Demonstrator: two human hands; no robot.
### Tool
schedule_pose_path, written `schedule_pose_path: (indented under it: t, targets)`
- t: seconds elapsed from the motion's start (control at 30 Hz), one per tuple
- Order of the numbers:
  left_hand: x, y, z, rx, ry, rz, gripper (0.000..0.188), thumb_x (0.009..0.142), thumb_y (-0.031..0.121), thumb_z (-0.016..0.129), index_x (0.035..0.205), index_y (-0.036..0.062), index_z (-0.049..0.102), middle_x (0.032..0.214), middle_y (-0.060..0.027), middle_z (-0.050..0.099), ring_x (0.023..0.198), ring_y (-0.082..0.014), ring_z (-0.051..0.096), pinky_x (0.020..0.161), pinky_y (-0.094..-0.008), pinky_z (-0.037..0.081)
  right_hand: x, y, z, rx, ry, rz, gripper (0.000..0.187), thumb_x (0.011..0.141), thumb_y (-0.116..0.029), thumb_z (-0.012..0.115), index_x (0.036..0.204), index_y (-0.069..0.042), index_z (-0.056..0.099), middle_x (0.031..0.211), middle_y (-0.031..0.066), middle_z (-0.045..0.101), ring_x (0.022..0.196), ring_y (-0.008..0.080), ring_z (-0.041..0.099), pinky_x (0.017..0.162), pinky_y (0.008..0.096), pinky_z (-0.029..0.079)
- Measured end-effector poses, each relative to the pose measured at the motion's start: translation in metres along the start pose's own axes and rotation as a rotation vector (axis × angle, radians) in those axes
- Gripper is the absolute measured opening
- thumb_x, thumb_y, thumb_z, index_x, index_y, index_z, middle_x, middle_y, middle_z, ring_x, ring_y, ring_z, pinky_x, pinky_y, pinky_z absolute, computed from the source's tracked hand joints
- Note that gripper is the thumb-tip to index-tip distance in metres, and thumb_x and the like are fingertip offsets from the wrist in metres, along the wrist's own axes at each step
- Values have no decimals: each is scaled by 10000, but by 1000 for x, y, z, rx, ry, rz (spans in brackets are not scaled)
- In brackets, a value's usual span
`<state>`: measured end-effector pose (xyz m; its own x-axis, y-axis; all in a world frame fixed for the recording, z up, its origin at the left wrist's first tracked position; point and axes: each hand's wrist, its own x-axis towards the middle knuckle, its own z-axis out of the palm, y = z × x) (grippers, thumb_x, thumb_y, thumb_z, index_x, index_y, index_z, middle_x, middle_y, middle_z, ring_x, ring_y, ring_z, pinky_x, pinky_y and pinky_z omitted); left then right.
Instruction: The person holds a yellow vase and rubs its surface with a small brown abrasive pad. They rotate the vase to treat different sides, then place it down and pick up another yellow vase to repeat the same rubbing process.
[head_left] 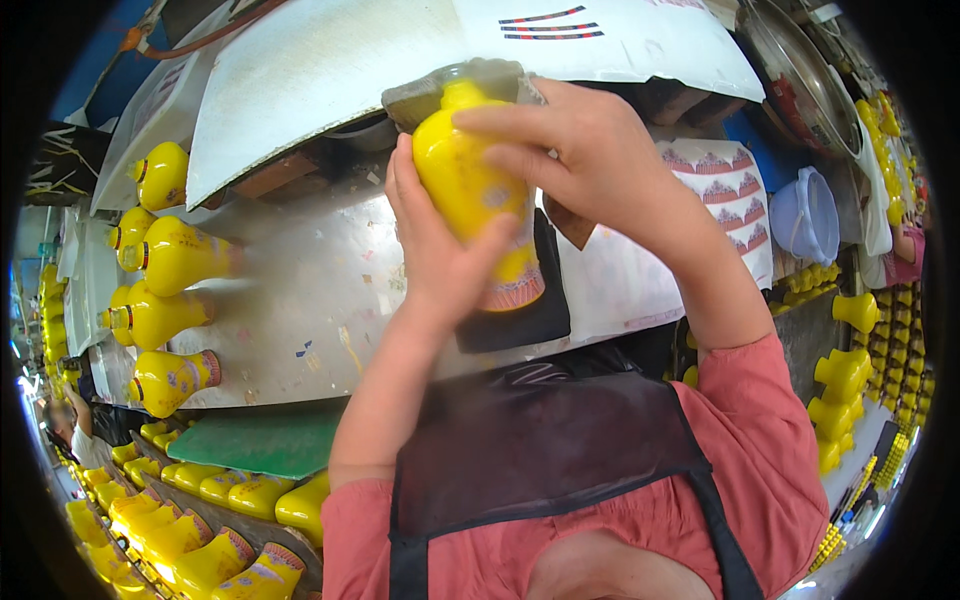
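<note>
In front of me lies a glossy yellow vase point(462, 165) with a narrow neck pointing away and a patterned band round its base. My left hand point(440, 235) is wrapped round its left side, thumb across the lower body. Over the shoulder of the vase, the fingers of my right hand point(560, 140) lie stretched out on the yellow surface. A grey lump point(415, 102), perhaps a rest or a cloth, sits behind the vase neck. Beneath the base is a black pad point(515, 325).
Several yellow vases point(180, 255) stand at the table's left. A decal sheet point(715, 190) and a pale blue bucket point(805, 215) are on the right. A white board point(330, 70) with dark strips point(550, 32) spans the far side. Racks of yellow vases point(210, 560) fill the lower left.
</note>
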<state>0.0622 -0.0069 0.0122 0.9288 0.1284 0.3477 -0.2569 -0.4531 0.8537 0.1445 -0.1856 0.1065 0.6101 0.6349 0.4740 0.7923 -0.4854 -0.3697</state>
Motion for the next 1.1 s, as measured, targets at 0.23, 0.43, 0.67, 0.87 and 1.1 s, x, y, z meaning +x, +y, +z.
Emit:
schedule_pose_path:
  t: [0.23,0.43,0.67,0.87,1.1]
  targets:
    - [-3,1,-2,-359,-33,-110,1123,897,398,741,1644,38,-15,1643,-245,208,1516,-359,265,1229,-458,255,-15,20,-2,326,-111,324,451,980,-239,645,1409,-102,614,1115,113,716,863,161,679,768,315,552]
    - [-10,2,-3,-369,-110,-125,945,1028,341,534,1632,30,-123,1650,-232,228,1502,-335,294,1233,-425,230,-50,14,21,550,-164,499,843,935,-377,703,1603,-61,299,1521,281,484,1412,399,486,1144,415,408]
    - [-12,3,-2,-359,-144,-142,941,1037,320,504,1618,20,-172,1636,-239,235,1488,-347,303,1229,-417,235,-56,7,34,608,-104,576,932,864,-366,778,1603,-59,301,1524,272,487,1400,399,501,1132,420,424]
    - [-12,1,-2,-436,-150,-149,932,1052,320,492,1613,20,-189,1635,-227,240,1484,-333,307,1227,-401,233,-54,3,33,596,-67,561,926,853,-367,789,1588,-44,327,1506,262,511,1376,391,530,1114,416,441]
    - [-13,1,-3,-445,-161,-150,936,1059,332,498,1614,22,-190,1641,-214,240,1489,-317,302,1227,-394,230,-55,3,36,599,-54,563,917,852,-359,789,1583,-44,334,1490,264,526,1362,394,542,1109,415,445]
